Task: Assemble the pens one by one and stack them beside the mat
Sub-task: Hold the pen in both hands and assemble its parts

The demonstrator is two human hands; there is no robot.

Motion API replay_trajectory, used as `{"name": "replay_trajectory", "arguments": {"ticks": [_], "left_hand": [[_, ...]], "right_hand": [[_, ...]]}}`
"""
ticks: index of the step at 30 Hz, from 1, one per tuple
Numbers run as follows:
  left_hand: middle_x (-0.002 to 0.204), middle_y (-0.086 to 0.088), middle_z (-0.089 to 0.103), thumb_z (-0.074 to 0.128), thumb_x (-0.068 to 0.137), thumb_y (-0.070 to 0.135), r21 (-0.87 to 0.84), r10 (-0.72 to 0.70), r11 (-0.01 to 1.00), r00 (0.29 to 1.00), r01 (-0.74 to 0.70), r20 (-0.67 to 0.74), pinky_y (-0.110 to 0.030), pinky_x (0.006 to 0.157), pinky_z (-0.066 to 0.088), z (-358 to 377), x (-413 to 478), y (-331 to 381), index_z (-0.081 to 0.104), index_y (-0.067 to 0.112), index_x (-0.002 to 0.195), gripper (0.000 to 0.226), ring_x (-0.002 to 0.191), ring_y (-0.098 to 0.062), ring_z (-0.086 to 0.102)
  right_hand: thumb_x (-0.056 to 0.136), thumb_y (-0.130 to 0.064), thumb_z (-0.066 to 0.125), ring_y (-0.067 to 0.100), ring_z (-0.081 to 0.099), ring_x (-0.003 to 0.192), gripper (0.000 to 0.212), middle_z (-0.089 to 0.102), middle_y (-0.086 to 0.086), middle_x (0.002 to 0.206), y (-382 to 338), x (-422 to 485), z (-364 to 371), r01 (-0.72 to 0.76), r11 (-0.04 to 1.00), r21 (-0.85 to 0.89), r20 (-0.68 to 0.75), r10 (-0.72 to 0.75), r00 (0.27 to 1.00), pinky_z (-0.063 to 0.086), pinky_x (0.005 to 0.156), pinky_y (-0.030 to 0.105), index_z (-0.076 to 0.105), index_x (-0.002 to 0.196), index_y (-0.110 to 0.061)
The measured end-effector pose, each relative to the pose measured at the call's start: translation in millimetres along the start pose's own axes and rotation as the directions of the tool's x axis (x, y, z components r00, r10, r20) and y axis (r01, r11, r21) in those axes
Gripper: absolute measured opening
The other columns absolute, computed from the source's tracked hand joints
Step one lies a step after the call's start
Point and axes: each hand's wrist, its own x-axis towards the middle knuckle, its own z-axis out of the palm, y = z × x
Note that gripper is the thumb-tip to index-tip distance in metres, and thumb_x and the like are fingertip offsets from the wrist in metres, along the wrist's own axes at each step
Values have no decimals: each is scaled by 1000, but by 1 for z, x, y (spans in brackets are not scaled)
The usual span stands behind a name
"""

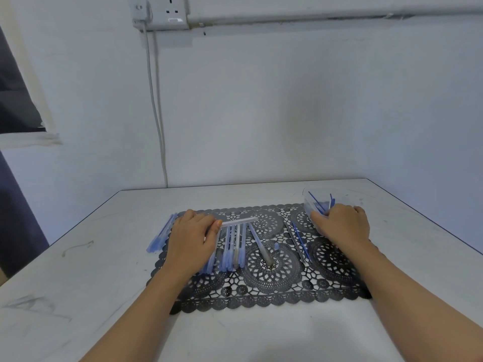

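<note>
the white table (pixel 261 333) meets the wall at 12 o'clock, and its side edges slant away at 9 and 3. there is bare top all round the mat, widest at 6 o'clock. the black lace mat (pixel 274 283) lies mid-table, its scalloped edge partly under both forearms.

the left hand (pixel 193 239) rests at the mat's 10 o'clock and covers part of a row of pens (pixel 232 246). its thumb and forefinger pinch one end of a clear tube (pixel 239 221) that lies crosswise. the right hand (pixel 342 226) is at 2 o'clock, its fingers curled over the near rim of a clear tub (pixel 311 202). the fingertips are hidden, so i cannot tell what it grips.

a stack of blue pens (pixel 160 237) lies at 9 o'clock, half off the mat's edge. a lone pen (pixel 261 244) sits near the centre, thin refills (pixel 300 239) at 3 o'clock, and a small blue cap (pixel 276 246) between them. the tub's contents are blurred, though blue sticks poke out.
</note>
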Motion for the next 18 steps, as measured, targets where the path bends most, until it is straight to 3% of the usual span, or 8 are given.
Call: {"name": "replay_trajectory", "arguments": {"ticks": [3,5,7,11,14,18], "left_hand": [[54,16,35,30,92,42,-3,-6,1000,1000,6,8,-31,62,30,1,0,0,40,27,64,33,66,-15,37],[54,15,38,30,91,43,-5,-16,1000,1000,16,16,-32,63,31,1,0,0,43,24,63,37,66,-15,37],[55,14,40,29,91,44,1,-21,1000,1000,21,21,-32,64,31,1,1,0,44,23,63,39,67,-14,37],[56,14,41,29,91,44,3,-23,1000,1000,23,21,-31,64,32,1,1,0,47,21,63,40,67,-14,38],[56,14,39,29,91,43,3,-20,1000,1000,20,17,-32,63,32,1,1,0,44,23,63,38,66,-14,37],[55,15,39,29,91,43,7,-21,1000,1000,21,20,-31,63,31,1,1,0,47,21,63,40,66,-14,37]], "right_hand": [[90,-47,41,21,56,69,51,64,2,75,2,1,5,17,979,205,-99,4,995,39,90,36,71,72,-9],[90,-36,51,20,58,79,35,65,3,96,2,3,5,84,933,350,-188,-18,982,43,78,30,73,90,-9],[88,-21,61,18,59,79,20,66,5,98,0,4,3,174,888,425,-269,-60,961,41,71,24,73,95,-7],[82,0,64,18,61,73,14,67,8,89,-6,1,-2,341,822,456,-416,-142,898,42,70,20,73,92,-4],[84,7,59,10,54,72,21,64,7,92,-12,-3,-4,431,786,443,-472,-204,857,43,68,19,71,97,-4],[78,17,53,13,54,77,36,63,12,97,-20,-8,-5,551,735,396,-512,-321,797,41,72,15,68,105,-1]]}}
